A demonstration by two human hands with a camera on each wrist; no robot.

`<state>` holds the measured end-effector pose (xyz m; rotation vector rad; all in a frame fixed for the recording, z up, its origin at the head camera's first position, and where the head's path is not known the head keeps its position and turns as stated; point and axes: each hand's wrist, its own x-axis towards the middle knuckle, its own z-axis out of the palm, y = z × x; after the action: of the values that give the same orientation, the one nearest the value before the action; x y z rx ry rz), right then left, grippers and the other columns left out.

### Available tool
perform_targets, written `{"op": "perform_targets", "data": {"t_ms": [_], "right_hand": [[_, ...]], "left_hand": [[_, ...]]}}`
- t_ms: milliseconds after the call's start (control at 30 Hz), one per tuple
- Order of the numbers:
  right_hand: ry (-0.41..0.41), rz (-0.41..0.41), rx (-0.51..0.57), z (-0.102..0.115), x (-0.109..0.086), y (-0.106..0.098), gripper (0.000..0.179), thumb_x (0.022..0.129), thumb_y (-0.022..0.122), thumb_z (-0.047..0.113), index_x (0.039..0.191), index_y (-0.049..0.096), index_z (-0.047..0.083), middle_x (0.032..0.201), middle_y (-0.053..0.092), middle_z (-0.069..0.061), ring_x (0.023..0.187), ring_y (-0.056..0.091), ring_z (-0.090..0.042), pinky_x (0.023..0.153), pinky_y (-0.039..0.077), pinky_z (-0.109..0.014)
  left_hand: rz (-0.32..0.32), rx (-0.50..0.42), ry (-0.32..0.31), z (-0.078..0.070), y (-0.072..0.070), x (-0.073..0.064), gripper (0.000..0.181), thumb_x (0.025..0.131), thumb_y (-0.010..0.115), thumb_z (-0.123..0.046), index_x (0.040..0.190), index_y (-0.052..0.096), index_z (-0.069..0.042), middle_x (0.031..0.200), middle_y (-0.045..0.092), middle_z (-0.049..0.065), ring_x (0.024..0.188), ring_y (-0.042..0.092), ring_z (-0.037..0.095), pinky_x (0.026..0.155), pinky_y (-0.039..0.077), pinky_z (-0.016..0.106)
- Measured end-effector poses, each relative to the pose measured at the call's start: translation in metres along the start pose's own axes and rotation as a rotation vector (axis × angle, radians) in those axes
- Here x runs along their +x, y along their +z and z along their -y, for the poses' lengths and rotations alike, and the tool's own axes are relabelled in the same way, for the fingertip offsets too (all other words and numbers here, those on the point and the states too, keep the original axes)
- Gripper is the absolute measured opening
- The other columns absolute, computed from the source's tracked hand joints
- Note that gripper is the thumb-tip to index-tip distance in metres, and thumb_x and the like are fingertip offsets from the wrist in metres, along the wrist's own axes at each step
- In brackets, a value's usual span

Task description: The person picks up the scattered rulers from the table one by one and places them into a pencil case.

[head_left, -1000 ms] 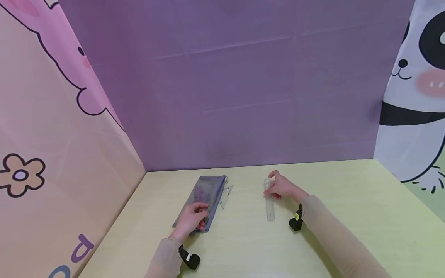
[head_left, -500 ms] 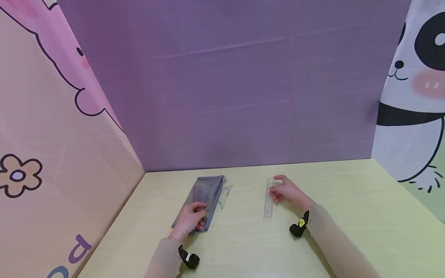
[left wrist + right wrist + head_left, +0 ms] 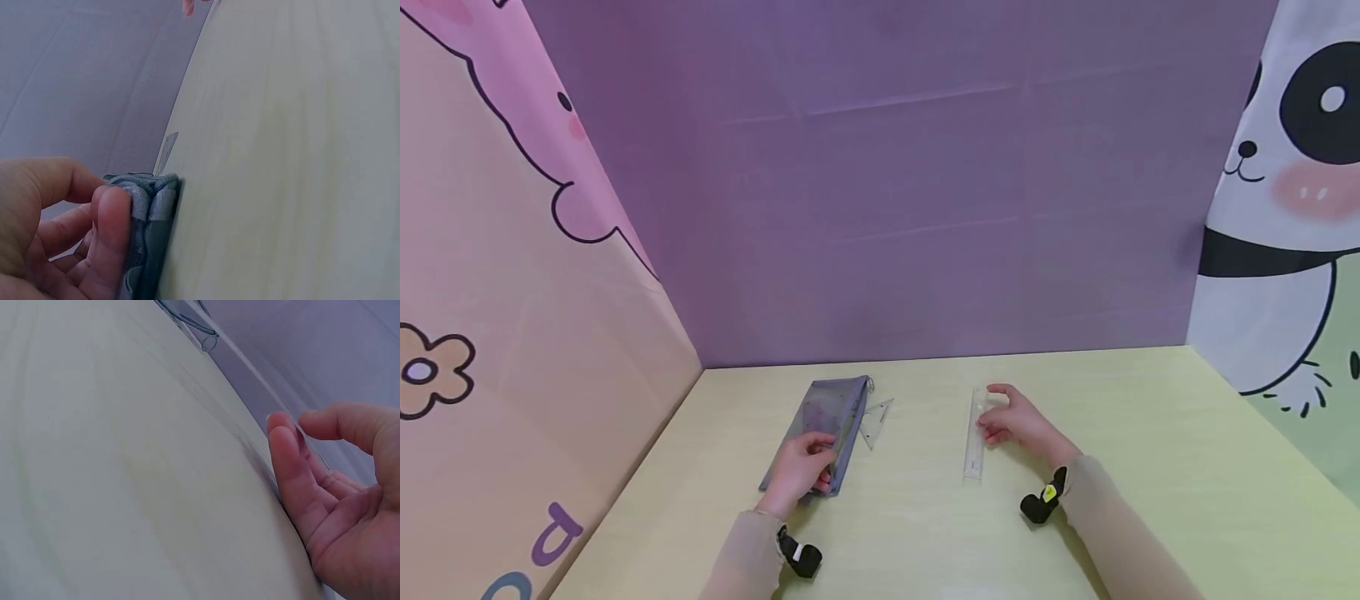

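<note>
My left hand point(image 3: 797, 468) pinches the edge of a grey-purple mesh zip pouch point(image 3: 816, 400) that lies on the table at left of centre. The left wrist view has thumb and fingertips at the pouch's folded, layered rim point(image 3: 153, 209). A clear plastic ruler point(image 3: 973, 457) is pinched at its right long edge, near the far end, by my right hand point(image 3: 1021, 425). Edge-on, the ruler is a thin pale strip between thumb and fingers in the right wrist view. A small transparent set square point(image 3: 875, 423) lies against the pouch's right side.
The pale wooden table point(image 3: 910, 533) meets a purple cloth backdrop point(image 3: 880, 208) behind. Printed cloth panels stand at left and right, the right one with a panda point(image 3: 1262, 325). A small ring point(image 3: 210, 343) hangs at the pouch's far corner.
My right hand has moved from over the ruler's far end to its right edge, and the ruler has turned so its near end points slightly left. The left hand keeps its hold on the pouch.
</note>
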<state>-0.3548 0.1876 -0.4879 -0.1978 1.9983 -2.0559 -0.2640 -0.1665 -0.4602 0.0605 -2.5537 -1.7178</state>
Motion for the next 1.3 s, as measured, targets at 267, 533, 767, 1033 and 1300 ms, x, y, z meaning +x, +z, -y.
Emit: {"op": "perform_targets", "data": {"t_ms": [267,533,767,1033,1300], "right_hand": [[0.006,-0.006,0.005,-0.0010,-0.0056,-0.0027,0.076,0.086,0.064,-0.004,0.146,0.017,-0.007,0.082,0.065,-0.012,0.063,0.060,-0.017,0.058,0.056,-0.027],[0.000,-0.019,-0.046,-0.0053,-0.0060,-0.0028,0.045,0.088,0.063,-0.001,0.126,0.045,-0.014,0.081,0.062,-0.010,0.066,0.060,-0.016,0.061,0.056,-0.027],[-0.021,-0.026,-0.058,-0.0081,-0.0074,-0.0036,0.038,0.088,0.063,0.000,0.121,0.050,-0.014,0.082,0.060,-0.010,0.066,0.059,-0.016,0.061,0.055,-0.028],[-0.026,-0.013,-0.073,-0.0079,-0.0069,0.0016,0.039,0.088,0.064,0.003,0.121,0.050,-0.013,0.080,0.062,-0.011,0.067,0.060,-0.017,0.062,0.056,-0.029],[-0.047,-0.018,-0.072,-0.0069,-0.0047,0.0032,0.036,0.089,0.062,0.002,0.119,0.051,-0.013,0.080,0.060,-0.011,0.065,0.059,-0.016,0.060,0.056,-0.029]], "left_hand": [[0.019,0.041,0.005,-0.0040,0.0006,0.0043,0.028,0.087,0.057,0.001,0.114,0.062,0.009,0.077,0.060,0.009,0.050,0.053,0.015,0.045,0.053,0.029],[0.037,0.003,0.000,-0.0054,0.0003,0.0043,0.029,0.086,0.057,0.003,0.114,0.063,0.009,0.077,0.059,0.010,0.049,0.052,0.014,0.045,0.052,0.029],[0.034,-0.007,-0.005,-0.0030,0.0014,0.0059,0.028,0.086,0.057,0.003,0.113,0.063,0.008,0.076,0.058,0.009,0.050,0.052,0.014,0.045,0.053,0.029],[0.020,-0.011,-0.014,0.0014,-0.0019,0.0005,0.028,0.086,0.057,0.004,0.113,0.063,0.009,0.076,0.059,0.009,0.050,0.052,0.015,0.045,0.052,0.028],[0.018,-0.032,-0.014,0.0022,-0.0026,0.0005,0.026,0.087,0.057,0.004,0.113,0.063,0.009,0.076,0.059,0.009,0.050,0.052,0.014,0.045,0.051,0.026]]}}
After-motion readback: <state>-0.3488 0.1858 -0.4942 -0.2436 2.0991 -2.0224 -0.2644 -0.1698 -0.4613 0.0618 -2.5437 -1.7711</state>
